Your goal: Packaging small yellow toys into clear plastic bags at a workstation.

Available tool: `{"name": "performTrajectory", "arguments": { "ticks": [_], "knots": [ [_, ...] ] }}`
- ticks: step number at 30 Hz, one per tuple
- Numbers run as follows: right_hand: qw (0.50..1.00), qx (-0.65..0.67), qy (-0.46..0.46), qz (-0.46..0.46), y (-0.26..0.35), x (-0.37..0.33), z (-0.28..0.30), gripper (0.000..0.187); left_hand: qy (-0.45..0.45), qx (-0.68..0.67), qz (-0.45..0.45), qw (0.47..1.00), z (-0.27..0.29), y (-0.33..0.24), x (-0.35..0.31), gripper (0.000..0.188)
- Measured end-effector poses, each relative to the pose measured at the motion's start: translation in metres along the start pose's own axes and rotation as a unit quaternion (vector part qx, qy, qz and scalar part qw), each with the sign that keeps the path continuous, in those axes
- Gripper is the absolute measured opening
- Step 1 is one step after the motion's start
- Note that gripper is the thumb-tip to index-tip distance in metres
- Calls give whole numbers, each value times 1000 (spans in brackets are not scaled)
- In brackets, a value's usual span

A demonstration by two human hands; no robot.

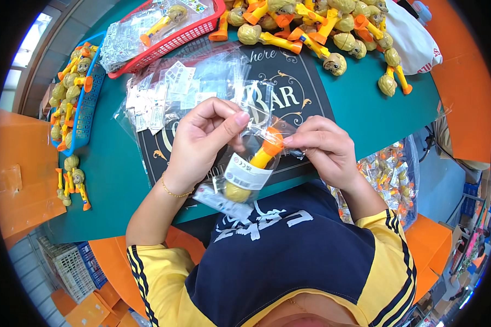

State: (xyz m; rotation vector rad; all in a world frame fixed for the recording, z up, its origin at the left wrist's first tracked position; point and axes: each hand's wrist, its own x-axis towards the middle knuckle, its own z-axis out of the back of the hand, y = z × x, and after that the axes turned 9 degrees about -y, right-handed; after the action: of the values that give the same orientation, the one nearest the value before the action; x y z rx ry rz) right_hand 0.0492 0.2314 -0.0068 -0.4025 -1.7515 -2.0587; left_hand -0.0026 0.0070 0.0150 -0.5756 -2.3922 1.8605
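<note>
A toy (262, 158) with a yellow stem, an orange flared end and a gold head is inside a clear plastic bag (244, 173) with a white label, its head pointing down toward me. My left hand (207, 136) pinches the top of the bag between thumb and fingers. On the other side, beside the orange end, my right hand (327, 148) has its thumb and forefinger closed on the edge of the bag. Beneath my hands is a black printed mat (305, 82). Loose clear bags with white labels (183, 87) lie on it, just beyond my left hand.
Unbagged gold-headed toys (316, 27) are heaped at the far side of the green table (114, 158). A red basket (174, 46) holds bags and a toy; a blue basket (87, 117) of toys stands left. Below the table's right edge sits a large bag of packed toys (387, 180).
</note>
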Motion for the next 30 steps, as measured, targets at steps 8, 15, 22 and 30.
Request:
{"name": "performTrajectory", "arguments": {
  "ticks": [8, 15, 22, 30],
  "knots": [
    [1000, -10, 18, 14, -2, 0, 2, 24, -21, 16, -25, 999, 1, 7, 2, 10],
    [912, 304, -107, -253, -12, -16, -4, 50, -39, -14, -51, 998, -1, 10, 4, 11],
    [903, 274, -92, -317, -6, -15, -22, 27, -43, -35, -57, 997, -1, 14, 3, 11],
    [879, 304, -96, -355, -9, -12, -10, 10, -47, -3, -79, 996, 0, 16, 2, 10]
  ]
}}
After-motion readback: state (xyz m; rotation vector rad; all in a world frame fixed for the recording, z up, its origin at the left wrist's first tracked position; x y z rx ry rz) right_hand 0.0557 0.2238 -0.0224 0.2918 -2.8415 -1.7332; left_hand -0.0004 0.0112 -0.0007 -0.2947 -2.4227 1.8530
